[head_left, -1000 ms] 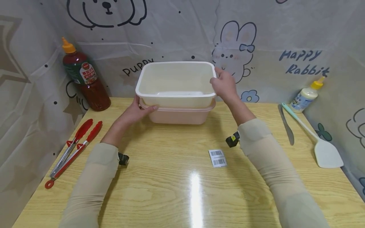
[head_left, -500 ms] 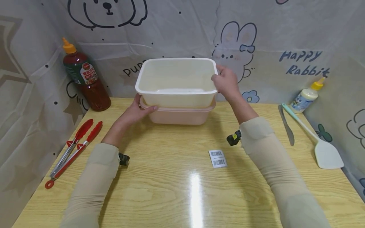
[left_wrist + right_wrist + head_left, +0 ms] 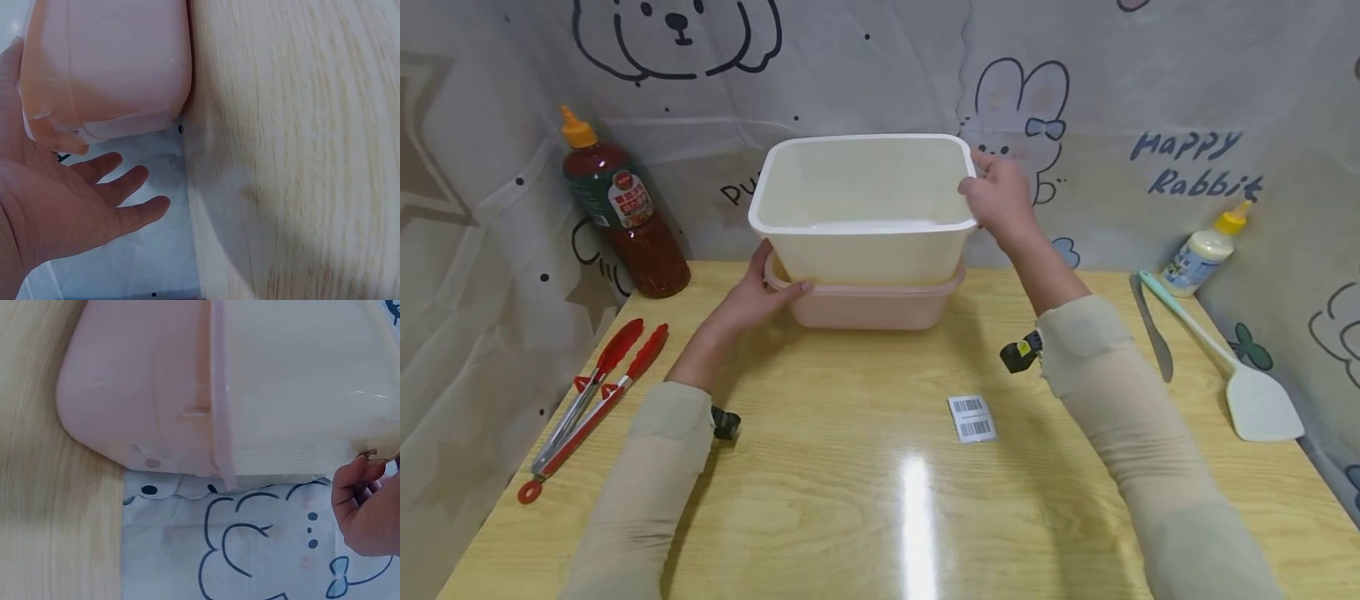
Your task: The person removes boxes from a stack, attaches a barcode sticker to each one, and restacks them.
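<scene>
Two hands on two nested plastic bins. Right hand pinches the right rim of the white bin; left hand holds the pink bin at its left end, thumb along the front rim. White bin is level-ish, lower part inside the pink one, rim well above it; can't tell if the bottoms touch. Pink bin sits upright on the worktop, near the back edge.

Worktop: pale wood grain, streak of glare at front centre. Barcode label lies between the forearms. Left side: red-and-silver tongs, sauce bottle with orange nozzle behind them. Right side: table knife, white turner with mint handle end, small squeeze bottle with yellow cap at the back. Grey printed sheet walls it in: dog, rabbit, "Happy Rabbit".

Left wrist view adds: three fingers spread, nearly straight, off the pink bin. Right wrist view adds: right fingers curled at the rim, pink bin's projecting lip edge-on. Label, cutlery and bottles show in head view only.
</scene>
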`<move>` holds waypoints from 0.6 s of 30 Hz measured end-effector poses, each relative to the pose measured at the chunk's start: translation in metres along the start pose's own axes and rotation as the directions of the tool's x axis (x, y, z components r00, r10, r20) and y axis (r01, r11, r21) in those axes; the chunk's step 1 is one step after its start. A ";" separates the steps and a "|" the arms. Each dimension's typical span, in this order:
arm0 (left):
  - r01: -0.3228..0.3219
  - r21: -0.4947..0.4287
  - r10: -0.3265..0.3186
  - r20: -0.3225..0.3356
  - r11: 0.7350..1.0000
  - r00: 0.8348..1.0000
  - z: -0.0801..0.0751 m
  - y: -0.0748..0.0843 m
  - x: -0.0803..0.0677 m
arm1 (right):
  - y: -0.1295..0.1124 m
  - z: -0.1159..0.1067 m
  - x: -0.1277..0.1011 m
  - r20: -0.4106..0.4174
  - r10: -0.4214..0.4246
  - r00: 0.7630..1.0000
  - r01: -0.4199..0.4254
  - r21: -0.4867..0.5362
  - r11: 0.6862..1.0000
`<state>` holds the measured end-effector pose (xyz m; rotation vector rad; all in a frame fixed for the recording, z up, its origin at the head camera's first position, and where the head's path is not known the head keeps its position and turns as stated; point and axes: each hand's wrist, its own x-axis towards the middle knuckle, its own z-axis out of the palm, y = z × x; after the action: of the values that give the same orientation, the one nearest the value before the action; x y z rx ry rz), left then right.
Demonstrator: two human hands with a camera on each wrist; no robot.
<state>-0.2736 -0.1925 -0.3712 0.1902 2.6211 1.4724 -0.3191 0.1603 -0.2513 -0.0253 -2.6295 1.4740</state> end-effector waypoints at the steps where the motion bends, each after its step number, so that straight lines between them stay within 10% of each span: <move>1: -0.004 -0.002 0.004 0.000 1.000 1.000 0.000 0.000 0.000 | -0.002 -0.001 0.000 0.001 -0.002 1.000 0.002 -0.007 1.000; 18: -0.022 -0.015 0.023 0.041 1.000 0.999 -0.001 -0.002 0.003 | -0.024 -0.029 -0.002 0.018 -0.004 1.000 0.004 0.045 0.999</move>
<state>-0.2771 -0.1935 -0.3725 0.2465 2.5829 1.4782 -0.3121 0.1726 -0.2161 -0.0026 -2.6077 1.5384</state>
